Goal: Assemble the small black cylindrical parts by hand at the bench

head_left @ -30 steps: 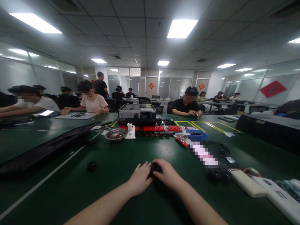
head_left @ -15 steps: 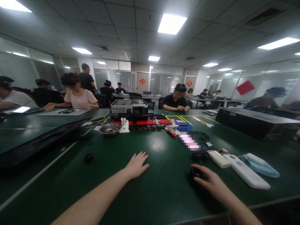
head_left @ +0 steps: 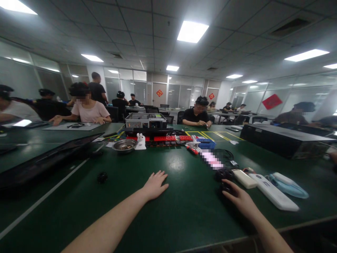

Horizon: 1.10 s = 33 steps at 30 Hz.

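Note:
My left hand [head_left: 154,185] lies flat on the green table [head_left: 181,207] with its fingers stretched out and nothing in it. My right hand [head_left: 240,200] reaches out to the right, its fingertips on a small black object [head_left: 225,186] that sits just in front of other small black parts [head_left: 223,174]. The fingers curve over that object; I cannot see whether they grip it. A white power bank [head_left: 244,178] and a long white device [head_left: 273,196] lie just right of the hand.
A small black part [head_left: 102,177] lies left of my left hand. Farther back stand a metal bowl [head_left: 124,145], red parts [head_left: 168,138], a blue tray [head_left: 206,144] and an open computer case [head_left: 146,121]. A black case [head_left: 284,140] sits right. Several people work at surrounding tables.
My right hand carried the small black object from the middle of the table to the right, next to the other black parts. My left hand flattened and stayed put.

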{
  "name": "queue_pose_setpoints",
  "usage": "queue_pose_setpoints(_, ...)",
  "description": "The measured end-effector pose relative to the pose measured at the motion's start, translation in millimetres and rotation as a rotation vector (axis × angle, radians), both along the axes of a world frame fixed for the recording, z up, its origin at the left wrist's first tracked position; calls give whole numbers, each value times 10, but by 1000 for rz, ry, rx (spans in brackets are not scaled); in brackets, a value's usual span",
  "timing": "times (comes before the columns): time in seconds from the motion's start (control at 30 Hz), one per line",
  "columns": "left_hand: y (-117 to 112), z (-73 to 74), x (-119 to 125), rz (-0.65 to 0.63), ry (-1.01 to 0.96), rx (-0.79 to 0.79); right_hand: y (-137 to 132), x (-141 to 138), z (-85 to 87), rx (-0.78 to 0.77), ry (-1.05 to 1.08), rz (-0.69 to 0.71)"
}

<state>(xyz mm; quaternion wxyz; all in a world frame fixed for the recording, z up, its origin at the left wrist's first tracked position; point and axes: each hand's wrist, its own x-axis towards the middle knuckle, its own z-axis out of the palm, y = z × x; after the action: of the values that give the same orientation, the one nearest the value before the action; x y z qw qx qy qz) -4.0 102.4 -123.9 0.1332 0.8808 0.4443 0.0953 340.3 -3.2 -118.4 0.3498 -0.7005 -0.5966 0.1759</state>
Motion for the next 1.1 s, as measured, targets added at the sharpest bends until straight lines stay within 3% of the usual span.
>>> queue_pose_setpoints(0.5,-19,42,-8,-6,-16,-8,-12,-73,-114,121,-118,-163)
queue_pose_setpoints(0.7,-172,169,92,-15,-143,52,-46,-128,-57,84,-183,-222)
queue_pose_setpoints(0.97,-916,320,631,-274,-418,-50,-98,-132,-27,105,23,-197)
queue_pose_setpoints(1.03,-1031,293,889,-292,-533,-150,-73,-89,-57,130,140,-234)
queue_pose_setpoints(1.1,-1059,241,1208,-206,-685,-368,-56,-30,-65,193,374,-264)
